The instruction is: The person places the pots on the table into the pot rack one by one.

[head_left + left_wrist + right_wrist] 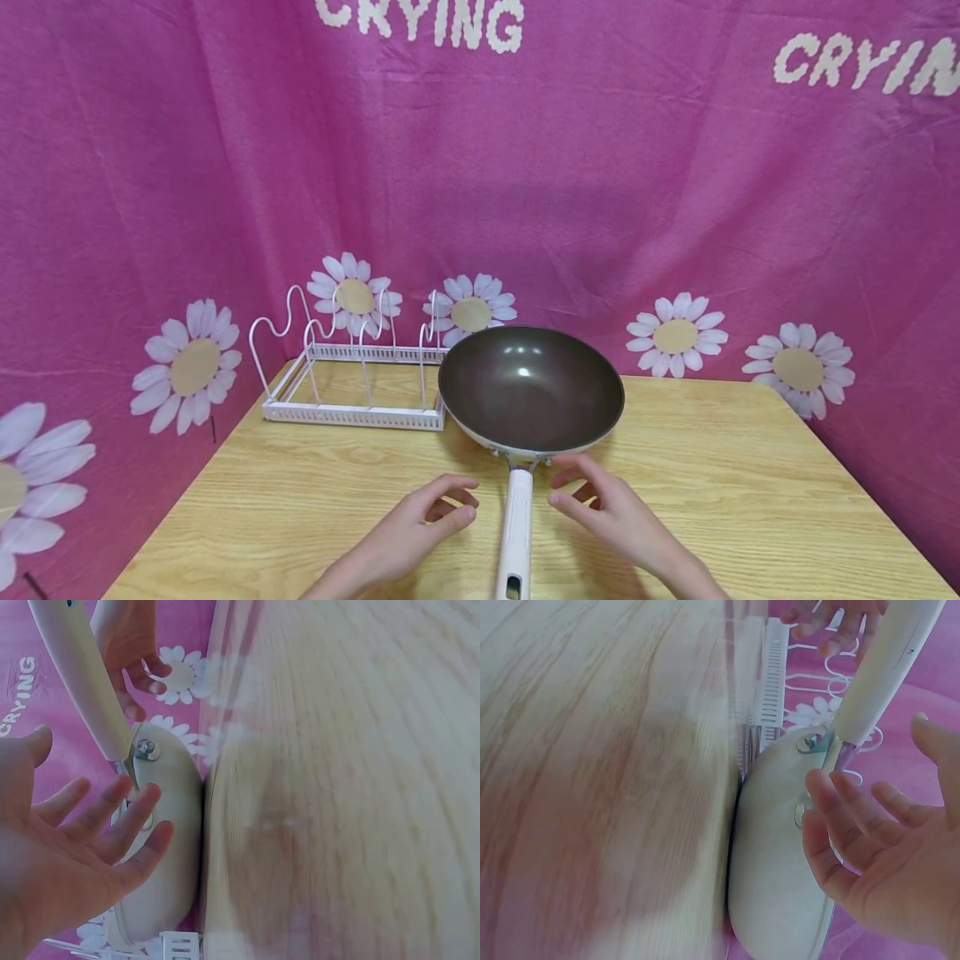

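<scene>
A deep frying pan (531, 387) with a dark inside and a pale outer wall stands upright on the wooden table. Its white handle (516, 529) points toward me and has a hanging slot at the end. To the left of the handle is my left hand (420, 521), fingers loosely bent and holding nothing. My right hand (611, 512) hovers on the handle's other side, also holding nothing, its fingertips close below the pan's rim. In the wrist views, the left hand (90, 847) and right hand (885, 855) both have relaxed, spread fingers near the handle joint.
A white wire rack (352, 417) with several upright loops stands at the back left, its right end right beside the pan. Behind the wooden table (712, 467) hangs a pink cloth (570, 208) printed with daisies and letters, which also covers both sides.
</scene>
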Demonstrator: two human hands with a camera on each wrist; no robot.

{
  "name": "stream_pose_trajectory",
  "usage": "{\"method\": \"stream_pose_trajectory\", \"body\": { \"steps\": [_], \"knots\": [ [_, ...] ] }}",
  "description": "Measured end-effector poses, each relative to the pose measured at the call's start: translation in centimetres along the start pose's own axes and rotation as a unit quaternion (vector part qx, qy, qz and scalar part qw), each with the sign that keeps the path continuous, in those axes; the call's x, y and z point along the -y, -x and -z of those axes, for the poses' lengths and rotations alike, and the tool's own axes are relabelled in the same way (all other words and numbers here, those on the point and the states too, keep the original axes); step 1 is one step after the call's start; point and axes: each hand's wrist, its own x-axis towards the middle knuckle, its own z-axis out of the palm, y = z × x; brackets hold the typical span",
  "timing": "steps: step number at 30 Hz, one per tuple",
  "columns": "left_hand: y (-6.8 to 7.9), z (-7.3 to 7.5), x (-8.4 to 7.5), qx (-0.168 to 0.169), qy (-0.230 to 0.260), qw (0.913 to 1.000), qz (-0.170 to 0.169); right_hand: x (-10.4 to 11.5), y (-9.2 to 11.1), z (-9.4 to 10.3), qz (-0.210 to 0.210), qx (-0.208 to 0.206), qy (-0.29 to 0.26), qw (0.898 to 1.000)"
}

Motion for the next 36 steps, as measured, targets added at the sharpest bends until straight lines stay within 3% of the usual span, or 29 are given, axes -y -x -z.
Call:
{"method": "stream_pose_trajectory", "body": {
  "steps": [7, 12, 18, 26, 36],
  "knots": [
    [0.1, -0.7, -0.4, 0.002, 0.016, 0.9997, -0.019, 0.4, -0.2, -0.3, -0.018, 0.007, -0.006, 1.000],
    [0.2, -1.1, -0.6, 0.012, 0.025, 0.9995, -0.014, 0.6, -0.3, -0.7, -0.025, 0.018, -0.013, 0.999],
    [0.3, -1.7, -0.8, 0.010, 0.070, 0.9975, 0.000, 0.7, -0.3, -1.0, -0.032, 0.022, -0.011, 0.999],
    [0.3, -2.4, -1.1, 0.022, 0.146, 0.9890, 0.003, 0.9, -0.5, -1.3, -0.011, 0.021, -0.021, 0.999],
    [0.1, -3.3, -1.3, 0.048, 0.184, 0.9816, 0.015, 0.9, -0.7, -1.6, -0.027, 0.037, -0.027, 0.999]
  ]
}}
